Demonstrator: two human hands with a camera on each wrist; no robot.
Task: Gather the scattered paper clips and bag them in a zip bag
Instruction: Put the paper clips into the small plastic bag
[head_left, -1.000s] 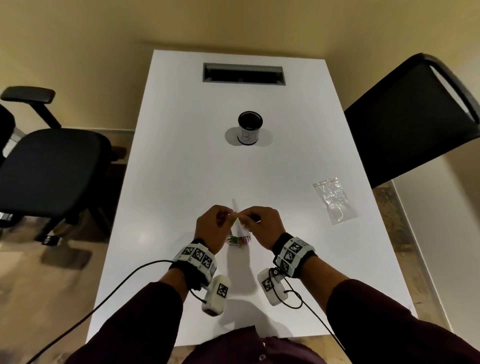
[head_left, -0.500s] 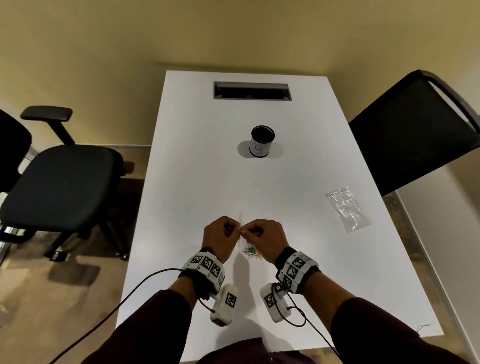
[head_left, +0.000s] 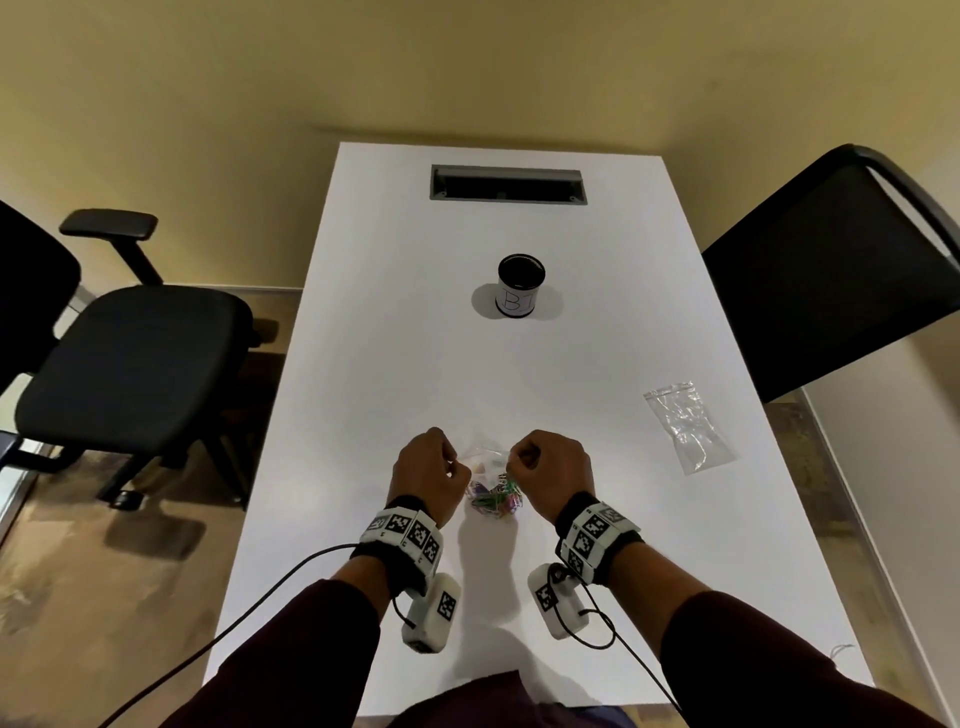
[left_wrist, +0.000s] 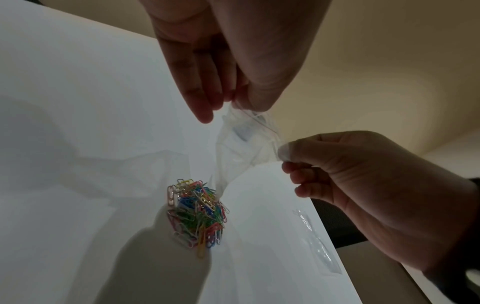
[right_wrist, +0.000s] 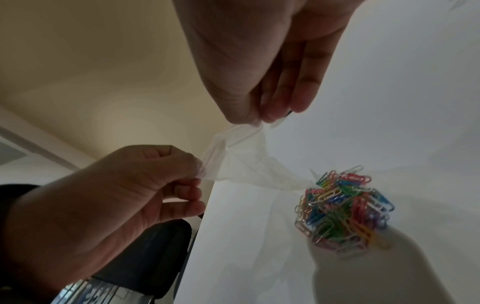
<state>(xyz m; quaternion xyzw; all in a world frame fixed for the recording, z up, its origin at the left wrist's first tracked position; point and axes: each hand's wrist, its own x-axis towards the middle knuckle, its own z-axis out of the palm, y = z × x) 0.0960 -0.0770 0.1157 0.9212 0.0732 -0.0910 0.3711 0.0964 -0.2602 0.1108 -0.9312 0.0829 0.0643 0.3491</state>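
A small clear zip bag hangs between my hands, low over the white table. Its top is stretched sideways, and a clump of coloured paper clips fills its bottom, which rests on the table. My left hand pinches the left end of the bag's top edge. My right hand pinches the right end. The left wrist view shows the bag taut between the left hand and the right hand, above the clips. The right wrist view shows the same bag and clips.
A second, empty zip bag lies flat near the table's right edge. A black cup with a white label stands mid-table, and a grey cable slot sits at the far end. Black chairs stand at the left and right.
My hands, close together on the bag's top before, have drawn apart sideways, stretching the top edge. The clip-filled bottom has come down onto the table.
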